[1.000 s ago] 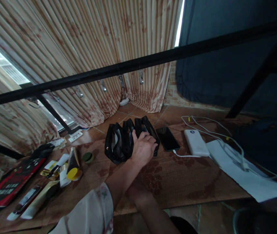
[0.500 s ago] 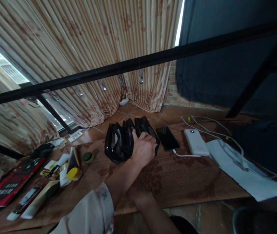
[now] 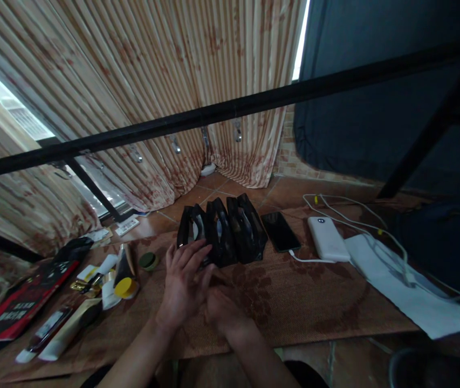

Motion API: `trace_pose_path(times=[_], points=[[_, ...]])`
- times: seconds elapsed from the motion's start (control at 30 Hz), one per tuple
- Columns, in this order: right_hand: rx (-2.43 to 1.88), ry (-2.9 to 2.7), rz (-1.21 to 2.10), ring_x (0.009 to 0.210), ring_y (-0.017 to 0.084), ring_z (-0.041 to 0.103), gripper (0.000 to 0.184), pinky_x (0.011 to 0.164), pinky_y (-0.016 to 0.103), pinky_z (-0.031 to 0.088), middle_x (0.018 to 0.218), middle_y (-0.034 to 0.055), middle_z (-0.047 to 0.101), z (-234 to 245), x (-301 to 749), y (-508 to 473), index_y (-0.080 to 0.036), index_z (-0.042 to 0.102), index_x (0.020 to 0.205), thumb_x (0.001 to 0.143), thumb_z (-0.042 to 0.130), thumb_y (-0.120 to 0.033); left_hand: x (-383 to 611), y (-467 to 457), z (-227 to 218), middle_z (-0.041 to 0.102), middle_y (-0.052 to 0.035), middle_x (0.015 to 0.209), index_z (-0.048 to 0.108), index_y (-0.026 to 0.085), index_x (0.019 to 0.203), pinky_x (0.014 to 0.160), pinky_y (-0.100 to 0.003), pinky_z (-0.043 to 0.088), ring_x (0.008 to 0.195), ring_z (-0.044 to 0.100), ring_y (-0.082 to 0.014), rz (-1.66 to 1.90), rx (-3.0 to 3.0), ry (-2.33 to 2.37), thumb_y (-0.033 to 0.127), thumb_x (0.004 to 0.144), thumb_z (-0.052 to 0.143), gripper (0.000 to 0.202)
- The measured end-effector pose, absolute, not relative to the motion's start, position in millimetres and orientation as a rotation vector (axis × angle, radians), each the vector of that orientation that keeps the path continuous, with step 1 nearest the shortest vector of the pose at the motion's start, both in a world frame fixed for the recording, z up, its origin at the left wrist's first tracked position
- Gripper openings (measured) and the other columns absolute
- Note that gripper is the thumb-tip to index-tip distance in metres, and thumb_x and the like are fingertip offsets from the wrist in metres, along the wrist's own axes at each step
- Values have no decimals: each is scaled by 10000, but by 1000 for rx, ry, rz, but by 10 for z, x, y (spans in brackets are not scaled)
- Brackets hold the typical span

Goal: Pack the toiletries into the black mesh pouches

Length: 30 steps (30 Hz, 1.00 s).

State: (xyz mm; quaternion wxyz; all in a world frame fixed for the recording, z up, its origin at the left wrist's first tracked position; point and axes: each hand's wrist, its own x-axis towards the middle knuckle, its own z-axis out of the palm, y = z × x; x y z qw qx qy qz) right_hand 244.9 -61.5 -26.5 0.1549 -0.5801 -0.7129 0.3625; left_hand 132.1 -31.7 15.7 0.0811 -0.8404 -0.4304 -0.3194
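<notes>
A black mesh pouch (image 3: 225, 234) stands on the cloth-covered surface with three open sections side by side; I cannot tell whether they are joined. Pale items show inside. My left hand (image 3: 183, 283) is raised at the front left of it, fingers stretched and partly covering the left section. Close beside its thumb, my right hand (image 3: 224, 307) is low in front of the pouch with its fingers curled in. What the right hand holds, if anything, is hidden. A dark phone (image 3: 281, 231) lies just right of the pouch, with a white cable plugged in.
A white power bank (image 3: 328, 238) and white paper (image 3: 399, 280) lie to the right. Leftward are a green-lidded jar (image 3: 148, 261), a yellow-capped tube (image 3: 125, 287), a beige tube (image 3: 70, 328) and a red-black packet (image 3: 23, 302). A black metal bar (image 3: 213, 114) crosses behind.
My left hand has left the pouch's right side and moved left and nearer, uncrossing from my right arm. The pouch's sections now stand more evenly spread. My right hand has come into view.
</notes>
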Motion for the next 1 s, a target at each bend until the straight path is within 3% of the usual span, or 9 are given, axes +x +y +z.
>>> trace_pose_path(times=[0.13, 0.23, 0.37, 0.57, 0.77, 0.9, 1.0], points=[[-1735, -2121, 1025, 1026, 230, 658, 168, 905, 387, 506, 1048, 117, 704, -251, 2416, -614, -117, 688, 998, 936, 573, -223, 786, -309, -96, 641, -107, 1267, 564, 219, 1263, 1055, -506, 413, 1198, 580, -277, -1150, -2352, -1562, 303, 906, 559, 367], [-1757, -2133, 969, 1042, 267, 668, 207, 873, 334, 480, 1018, 189, 721, -262, 2380, -614, -101, 729, 951, 904, 533, -148, 494, -221, -320, 625, -134, 1282, 535, 183, 1294, 953, -458, 514, 1173, 600, -285, -1382, -2244, -2021, 391, 907, 525, 440], [-1762, -2155, 932, 1029, 255, 671, 221, 841, 309, 461, 1015, 173, 731, -340, 2286, -585, -135, 735, 971, 888, 535, -178, 352, -36, -530, 609, -166, 1314, 544, 134, 1262, 987, -458, 502, 1118, 641, -278, -1672, -2271, -2320, 454, 881, 512, 499], [-1714, -2221, 895, 1010, 209, 659, 221, 843, 274, 434, 1009, 111, 734, -488, 2077, -508, -173, 710, 992, 910, 510, -222, 436, 148, -667, 660, -146, 1254, 569, 114, 1229, 1047, -427, 469, 1165, 625, -246, -1833, -2355, -2318, 356, 887, 485, 427], [-1660, -2303, 853, 996, 190, 663, 246, 844, 251, 433, 1003, 86, 736, -606, 1822, -458, -194, 702, 1014, 923, 474, -185, 439, 73, -706, 680, -113, 1223, 592, 134, 1224, 1005, -362, 511, 1142, 639, -205, -1869, -2500, -2270, 271, 906, 471, 367], [-1646, -2357, 803, 954, 225, 678, 278, 840, 273, 450, 949, 121, 740, -696, 1664, -475, -164, 724, 956, 906, 451, -147, 476, 22, -690, 688, -101, 1216, 570, 158, 1275, 974, -343, 532, 1089, 666, -193, -1866, -2581, -2283, 229, 898, 474, 396], [-1636, -2372, 747, 996, 250, 670, 304, 843, 285, 464, 1023, 156, 731, -751, 1560, -464, -133, 727, 996, 882, 446, -125, 507, 12, -683, 686, -104, 1225, 549, 154, 1314, 995, -351, 518, 1090, 670, -203, -1850, -2624, -2334, 239, 896, 477, 432]])
